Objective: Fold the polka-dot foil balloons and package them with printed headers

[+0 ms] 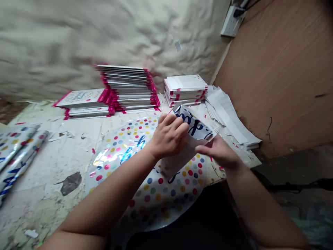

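Left hand (169,136) curled over a folded foil balloon (192,126), fingers pressing its top. Right hand (218,151) pinches the same balloon's right edge from below (blue script visible). Both sit above a flat dotted foil balloon (145,194) on the near tabletop (52,163). Far side: pink-edged card stacks (127,88), smaller stack (186,89), white sheets (229,114) right. More folded balloons (15,152) far left.

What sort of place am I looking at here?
Likely a small packing workshop: stacks of pink-edged packets, a polka-dot foil balloon under both hands on a worn table, loose white sheets.
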`<state>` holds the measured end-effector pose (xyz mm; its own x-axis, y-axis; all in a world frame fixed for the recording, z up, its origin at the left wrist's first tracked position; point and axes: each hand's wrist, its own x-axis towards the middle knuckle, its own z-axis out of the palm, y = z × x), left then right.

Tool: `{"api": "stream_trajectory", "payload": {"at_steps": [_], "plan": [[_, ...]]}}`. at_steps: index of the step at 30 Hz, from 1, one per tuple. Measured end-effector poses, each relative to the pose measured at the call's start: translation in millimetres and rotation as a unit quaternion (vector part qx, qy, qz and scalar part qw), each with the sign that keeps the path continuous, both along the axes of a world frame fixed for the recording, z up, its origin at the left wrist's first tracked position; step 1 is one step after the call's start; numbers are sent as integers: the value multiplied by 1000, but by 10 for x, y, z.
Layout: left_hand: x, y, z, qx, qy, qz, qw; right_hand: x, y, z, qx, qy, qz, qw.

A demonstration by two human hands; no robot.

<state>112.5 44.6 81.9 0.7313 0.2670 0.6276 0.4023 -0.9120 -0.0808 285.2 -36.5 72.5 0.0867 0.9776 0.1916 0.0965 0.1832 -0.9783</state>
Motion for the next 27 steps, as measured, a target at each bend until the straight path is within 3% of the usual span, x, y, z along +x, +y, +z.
{"api": "stream_trajectory", "payload": {"at_steps": [3, 6, 9, 12, 16, 19, 22, 25, 27], "plan": [[-174, -98, 202, 29, -129, 45, 990, -183, 22, 23, 59, 46, -73, 994], [-360, -183, 175, -57, -274, 121, 952, -253, 122, 56, 72, 98, -68, 990], [-463, -247, 10, -228, -269, 100, 931, -330, 188, 107, 54, 115, 28, 992], [-475, -320, -127, -311, -254, 65, 914, -461, 198, 123, 39, 97, 109, 988], [-527, -351, -171, -305, -294, 99, 901, -522, 219, 31, 54, 96, 81, 991], [-607, -338, -137, -360, -286, 50, 887, -476, 236, -40, 22, 94, 60, 994], [-689, -363, -57, -468, -326, -19, 821, -417, 214, -24, 2, 100, 76, 992], [-767, -411, -18, -619, -338, -80, 705, -362, 213, 5, -22, 127, 125, 984], [-804, -442, -77, -691, -337, -70, 635, -328, 267, -42, -75, 141, 147, 976]]}}
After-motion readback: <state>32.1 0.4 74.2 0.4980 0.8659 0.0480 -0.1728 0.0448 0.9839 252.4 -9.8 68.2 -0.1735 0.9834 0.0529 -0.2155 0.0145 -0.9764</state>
